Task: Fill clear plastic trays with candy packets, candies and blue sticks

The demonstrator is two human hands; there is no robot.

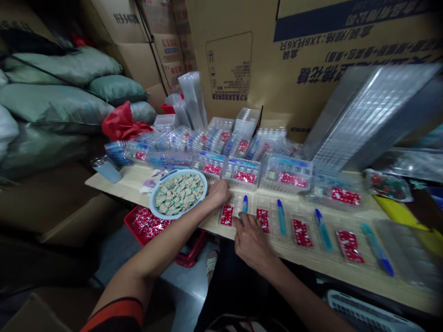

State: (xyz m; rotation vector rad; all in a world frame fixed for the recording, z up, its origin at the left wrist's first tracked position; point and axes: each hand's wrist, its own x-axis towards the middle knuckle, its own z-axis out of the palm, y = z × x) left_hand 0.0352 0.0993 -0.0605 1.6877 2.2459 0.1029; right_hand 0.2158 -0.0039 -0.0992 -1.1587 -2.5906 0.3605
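My left hand is closed at the upper left of the nearest clear plastic tray; anything in its fingers is hidden. My right hand lies over the lower part of that tray with fingers bent but apart, touching the lower end of a blue pen-like tool. Left of those fingers, a red patterned packet lies in the tray. More trays run off to the right, holding red packets and blue pen-like tools. A light-blue basin full of small square packets stands beside my left forearm.
Filled clear trays line the table behind my hands. Tall stacks of clear plastic trays rise at the right. A red crate of red packets is below the table edge. A grey-blue cup stands at the left end.
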